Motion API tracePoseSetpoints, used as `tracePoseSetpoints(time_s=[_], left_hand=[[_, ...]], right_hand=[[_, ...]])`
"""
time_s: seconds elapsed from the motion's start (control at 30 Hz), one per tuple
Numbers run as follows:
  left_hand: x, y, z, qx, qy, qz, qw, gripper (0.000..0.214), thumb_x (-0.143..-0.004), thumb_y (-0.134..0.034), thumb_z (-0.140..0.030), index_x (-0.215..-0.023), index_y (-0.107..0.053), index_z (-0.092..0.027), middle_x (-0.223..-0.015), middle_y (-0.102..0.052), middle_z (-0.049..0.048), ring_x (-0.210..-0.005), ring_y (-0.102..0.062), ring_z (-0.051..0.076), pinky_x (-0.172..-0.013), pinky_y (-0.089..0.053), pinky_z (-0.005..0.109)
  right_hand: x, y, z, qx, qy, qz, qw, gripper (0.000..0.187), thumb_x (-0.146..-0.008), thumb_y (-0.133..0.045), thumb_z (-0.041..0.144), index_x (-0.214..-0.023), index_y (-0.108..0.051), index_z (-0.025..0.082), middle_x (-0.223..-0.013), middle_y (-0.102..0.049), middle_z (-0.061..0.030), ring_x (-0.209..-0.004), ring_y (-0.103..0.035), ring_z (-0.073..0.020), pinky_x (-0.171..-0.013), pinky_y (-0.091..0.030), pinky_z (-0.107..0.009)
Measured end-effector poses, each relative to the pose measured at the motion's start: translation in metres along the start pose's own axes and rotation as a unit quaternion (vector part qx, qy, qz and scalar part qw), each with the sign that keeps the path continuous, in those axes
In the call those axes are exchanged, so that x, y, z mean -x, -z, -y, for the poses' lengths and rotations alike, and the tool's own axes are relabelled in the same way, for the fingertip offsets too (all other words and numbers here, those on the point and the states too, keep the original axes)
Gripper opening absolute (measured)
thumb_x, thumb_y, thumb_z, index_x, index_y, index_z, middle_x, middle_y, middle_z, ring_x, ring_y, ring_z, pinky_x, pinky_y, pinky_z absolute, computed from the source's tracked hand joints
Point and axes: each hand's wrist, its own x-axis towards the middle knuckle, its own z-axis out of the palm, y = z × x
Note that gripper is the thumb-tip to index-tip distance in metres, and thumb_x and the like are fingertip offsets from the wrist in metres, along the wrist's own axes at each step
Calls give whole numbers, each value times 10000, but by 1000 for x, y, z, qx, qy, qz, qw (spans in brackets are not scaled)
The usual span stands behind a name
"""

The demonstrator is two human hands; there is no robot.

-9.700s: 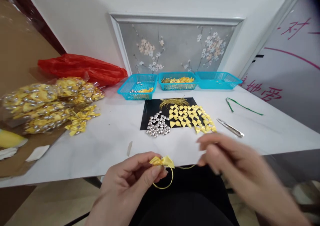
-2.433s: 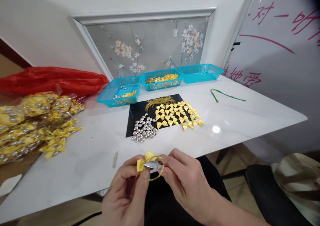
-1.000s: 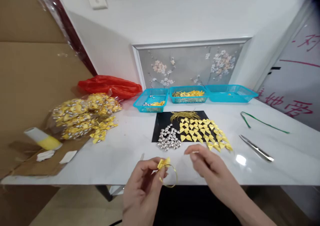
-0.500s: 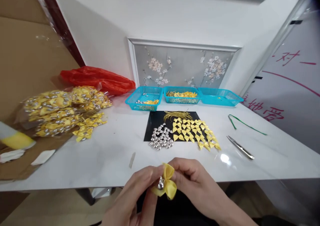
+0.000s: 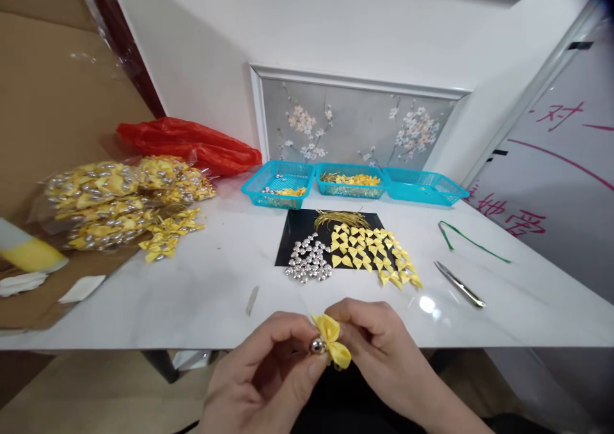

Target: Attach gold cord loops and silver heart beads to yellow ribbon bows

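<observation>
In front of the table's near edge, my left hand [image 5: 268,370] pinches a shiny silver bell [image 5: 316,346] between thumb and forefinger. Right against the bell is a yellow ribbon bow [image 5: 338,351], and my right hand [image 5: 378,351] closes its fingers behind it; part of the bow is hidden there. On the black mat [image 5: 292,229] and over its front edge lie loose silver bells [image 5: 309,261]. Rows of yellow bows [image 5: 367,248] are laid to their right. A bundle of gold twist ties [image 5: 343,219] rests along the mat's back.
Blue baskets [image 5: 275,201] line the wall. Bagged yellow bows with bells [image 5: 105,204] and a red plastic bag [image 5: 187,145] fill the left side. Small thread snips [image 5: 459,284] and a green tie [image 5: 472,245] lie at right. A whiteboard [image 5: 551,165] stands beyond.
The bow and bell have turned and shifted slightly right in my hands. My left thumb and forefinger now pinch the bell. The view has tilted a little.
</observation>
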Motion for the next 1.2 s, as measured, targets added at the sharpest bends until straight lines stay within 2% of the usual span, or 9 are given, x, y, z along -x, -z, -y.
tracePoseSetpoints(time_s=[0.2, 0.4, 0.47, 0.6, 0.67, 0.77, 1.0, 1.1, 1.2], left_hand=[[-1, 2, 6, 34, 54, -5, 998, 121, -680, -882, -285, -778, -818, -254, -740, -780, 61, -662, -739, 204, -611, -616, 208], [1, 5, 1, 235, 174, -34, 956, 205, -642, -925, -298, -769, -788, -214, -749, -755, 56, -727, -733, 196, -672, -610, 243], [-3, 9, 1, 290, 197, -78, 933, 215, -629, -930, -258, -747, -766, -185, -759, -745, 54, -741, -738, 211, -704, -625, 291], [-23, 36, 11, 279, 145, -200, 928, 126, -737, -853, -174, -786, -738, -163, -829, -726, 31, -783, -724, 158, -779, -610, 269], [-38, 58, 18, 254, 117, -260, 924, 57, -875, -741, -190, -908, -715, -153, -934, -729, 48, -818, -712, 162, -770, -605, 310], [-57, 100, 22, 207, 66, -317, 923, 297, -963, -645, -309, -1235, -638, -189, -1249, -674, 95, -1006, -693, 237, -835, -595, 440], [-68, 199, 22, -68, -26, -414, 907, 355, -959, -649, -321, -1289, -611, -194, -1308, -646, 105, -1068, -677, 263, -875, -581, 478], [-74, 229, 24, -250, -34, -414, 874, 359, -955, -655, -322, -1287, -612, -188, -1306, -647, 104, -1073, -675, 267, -880, -578, 486], [-86, 244, 26, -419, -38, -350, 837, 360, -954, -656, -324, -1285, -614, -189, -1309, -645, 104, -1080, -673, 270, -884, -576, 489]], right_hand=[[1, -1, 2, 25, -41, 12, 999, 278, -989, -531, 328, -795, -659, 175, -671, -595, 2, -596, -469, -123, -553, -374, -234], [0, 1, -9, 89, -75, 12, 993, 285, -967, -511, 382, -829, -665, 187, -634, -536, 9, -582, -456, -142, -539, -373, -245], [2, 2, -17, 115, -92, -6, 989, 324, -980, -484, 451, -980, -697, 206, -599, -456, 28, -548, -405, -150, -498, -345, -246], [9, 8, -30, 151, -121, -37, 980, 410, -974, -478, 564, -1109, -710, 254, -590, -413, 27, -540, -411, -173, -479, -365, -257], [11, 12, -32, 167, -114, -38, 979, 388, -951, -510, 575, -1071, -734, 283, -587, -458, 12, -532, -448, -189, -470, -394, -270], [12, 19, -29, 187, -91, -45, 977, 313, -894, -584, 565, -970, -774, 328, -585, -552, -15, -511, -512, -226, -436, -438, -303], [10, 26, -24, 214, -56, -58, 973, 279, -834, -659, 563, -821, -790, 317, -532, -596, -32, -549, -606, -262, -394, -466, -296], [11, 21, -24, 202, -73, -57, 975, 335, -873, -625, 562, -843, -779, 266, -665, -690, -45, -639, -654, -238, -440, -483, -246], [12, 17, -23, 205, -101, -28, 973, 396, -919, -550, 568, -896, -770, 240, -853, -756, -61, -758, -694, -239, -478, -492, -218]])
